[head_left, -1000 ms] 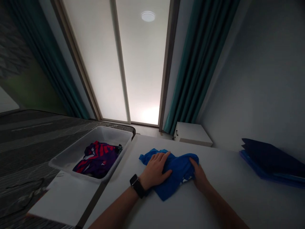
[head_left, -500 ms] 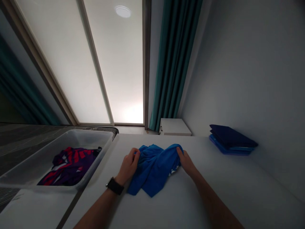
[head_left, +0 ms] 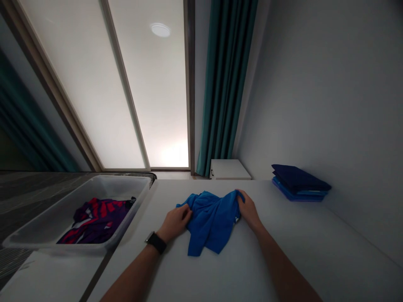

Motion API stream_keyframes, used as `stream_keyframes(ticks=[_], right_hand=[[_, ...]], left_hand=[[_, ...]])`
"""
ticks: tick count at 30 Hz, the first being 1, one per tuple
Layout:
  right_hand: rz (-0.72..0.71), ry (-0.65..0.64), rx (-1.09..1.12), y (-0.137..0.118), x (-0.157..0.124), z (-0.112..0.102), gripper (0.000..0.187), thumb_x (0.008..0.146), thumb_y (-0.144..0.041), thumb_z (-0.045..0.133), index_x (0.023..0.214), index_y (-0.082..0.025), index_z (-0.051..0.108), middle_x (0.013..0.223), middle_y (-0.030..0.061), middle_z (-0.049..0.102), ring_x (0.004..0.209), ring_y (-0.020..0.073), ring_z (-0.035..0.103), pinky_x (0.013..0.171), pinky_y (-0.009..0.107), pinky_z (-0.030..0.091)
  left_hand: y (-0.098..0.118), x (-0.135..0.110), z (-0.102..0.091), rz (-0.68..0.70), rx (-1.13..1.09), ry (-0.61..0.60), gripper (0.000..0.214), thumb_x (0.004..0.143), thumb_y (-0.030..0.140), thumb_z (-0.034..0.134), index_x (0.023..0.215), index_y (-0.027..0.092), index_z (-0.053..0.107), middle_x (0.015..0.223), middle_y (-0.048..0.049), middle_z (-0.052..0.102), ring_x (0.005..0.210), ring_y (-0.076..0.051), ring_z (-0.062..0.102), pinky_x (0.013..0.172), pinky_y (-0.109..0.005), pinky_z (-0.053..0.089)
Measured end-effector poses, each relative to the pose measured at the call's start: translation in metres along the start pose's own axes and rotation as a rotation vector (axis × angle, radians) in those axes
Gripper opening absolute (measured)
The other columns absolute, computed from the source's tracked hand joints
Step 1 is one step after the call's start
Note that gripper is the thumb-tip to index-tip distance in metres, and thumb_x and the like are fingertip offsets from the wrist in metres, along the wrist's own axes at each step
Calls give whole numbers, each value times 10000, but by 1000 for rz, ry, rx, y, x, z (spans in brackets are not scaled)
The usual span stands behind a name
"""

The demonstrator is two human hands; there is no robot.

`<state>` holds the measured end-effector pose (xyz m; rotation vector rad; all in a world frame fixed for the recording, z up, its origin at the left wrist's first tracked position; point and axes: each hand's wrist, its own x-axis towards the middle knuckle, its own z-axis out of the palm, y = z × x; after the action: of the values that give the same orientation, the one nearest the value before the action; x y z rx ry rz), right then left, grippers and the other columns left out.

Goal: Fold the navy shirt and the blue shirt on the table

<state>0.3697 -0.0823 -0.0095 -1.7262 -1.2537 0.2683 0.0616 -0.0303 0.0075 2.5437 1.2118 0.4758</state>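
A crumpled blue garment [head_left: 210, 220] lies on the white table [head_left: 201, 277] in front of me; its exact kind is hard to make out. My left hand [head_left: 176, 221] grips its left side, fingers curled into the cloth. On the far right corner, my right hand [head_left: 248, 208] pinches the edge between thumb and fingers. Two flaps of the fabric hang toward me, and a small patterned patch shows beneath the right edge. A black-banded watch sits on my left wrist.
At left stands a translucent plastic bin [head_left: 126, 226] holding a purple and red garment [head_left: 100, 220]. Folded blue clothes [head_left: 299, 183] are stacked at the right by the wall. Behind the table are a white cabinet [head_left: 230, 168] and a teal curtain [head_left: 225, 92].
The garment has shifted a little to the right, and its front flaps have swung right. My left hand has moved slightly right along its side; both hands keep hold.
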Motion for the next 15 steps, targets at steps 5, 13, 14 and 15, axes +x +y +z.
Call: stream_keyframes(ticks=[5,13,14,15], right_hand=[[8,165,-359,-13,-6,-11,442,889,-196,351,1282,-211,553,1159,96,590,935,214,621,799,342,483],[-548,-399,-428,-80,-56,34,571,803,-75,415,1337,-261,494,1308,64,533,909,170,627,795,274,466],[-589,-461,-455,-87,-63,39,605,780,-90,453,1358,-269,468,1357,68,498,908,179,627,807,291,464],[-625,-507,-478,-92,-68,43,636,762,-106,484,1375,-272,447,1380,76,476,929,195,622,824,310,460]], left_hand=[[-3,2,2,14,-55,-17,303,980,371,313,890,226,564,780,-16,649,724,-190,613,670,-282,394],[-9,2,4,9,-115,-26,291,963,319,335,1127,220,555,819,-30,674,759,-206,638,675,-285,422],[-9,2,4,-2,-124,-18,331,964,318,329,1216,214,517,833,-35,681,769,-209,645,674,-286,428],[-10,2,5,-11,-122,-15,375,965,318,322,1289,207,475,854,-43,689,780,-214,652,678,-290,434]])
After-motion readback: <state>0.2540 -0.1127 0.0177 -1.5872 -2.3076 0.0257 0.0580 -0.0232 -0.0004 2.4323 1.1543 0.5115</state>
